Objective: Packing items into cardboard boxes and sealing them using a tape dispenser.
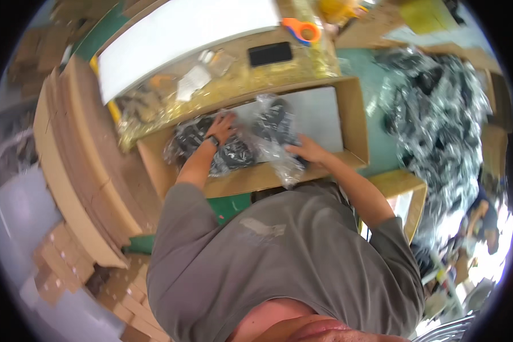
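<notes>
A: Where does your only view look from?
B: Your head camera faces steeply down, close over your torso, toward the cardboard box [353, 114]; fisheye distortion bends edges at the rim.

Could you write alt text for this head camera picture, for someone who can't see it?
Seen from above, a person's left hand and right hand press clear bags of dark items into an open cardboard box. Orange scissors and a black phone lie beyond it.
</notes>
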{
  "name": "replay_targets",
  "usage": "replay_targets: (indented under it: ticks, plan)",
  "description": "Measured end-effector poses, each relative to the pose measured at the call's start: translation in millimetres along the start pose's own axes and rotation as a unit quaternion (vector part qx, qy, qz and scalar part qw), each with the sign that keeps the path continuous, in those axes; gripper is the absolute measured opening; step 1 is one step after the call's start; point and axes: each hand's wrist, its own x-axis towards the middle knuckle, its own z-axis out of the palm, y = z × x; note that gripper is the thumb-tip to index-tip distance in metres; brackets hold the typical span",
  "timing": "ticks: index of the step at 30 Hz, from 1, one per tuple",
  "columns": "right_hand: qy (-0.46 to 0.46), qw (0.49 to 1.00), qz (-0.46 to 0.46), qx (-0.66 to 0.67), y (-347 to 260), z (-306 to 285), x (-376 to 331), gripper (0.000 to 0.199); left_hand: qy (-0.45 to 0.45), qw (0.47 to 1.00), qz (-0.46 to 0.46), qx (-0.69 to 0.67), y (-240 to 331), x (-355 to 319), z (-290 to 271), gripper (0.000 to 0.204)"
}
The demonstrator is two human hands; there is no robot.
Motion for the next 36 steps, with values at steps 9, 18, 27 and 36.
replay_targets:
  ticks: [9,18,27,36]
  plan:
    - [0.463,0.816,-0.249,-0.241,-48.5,-114.2,-40.7,0.019,0.19,0.855,-0.451,-0.173,136.2,-29.3,-133.0,0.091]
    - [0.593,0.695,0.249,-0.322,147.0,-455.1,-86.2,0.074,0.136,0.741,-0.228,-0.617,321.3,222.2,-336.5,0.042]
    - [0.02,0.916,-0.398,-0.053,-27.2,-313.0,-283.1,0.05,0.041,0.222,-0.241,-0.944,370.1,330.1,-339.5,0.052]
    - [0.447,0.676,-0.021,-0.586,59.4,-504.8,5.5,0.045,0.107,0.245,-0.298,-0.916,378.5,175.7,-357.8,0.074]
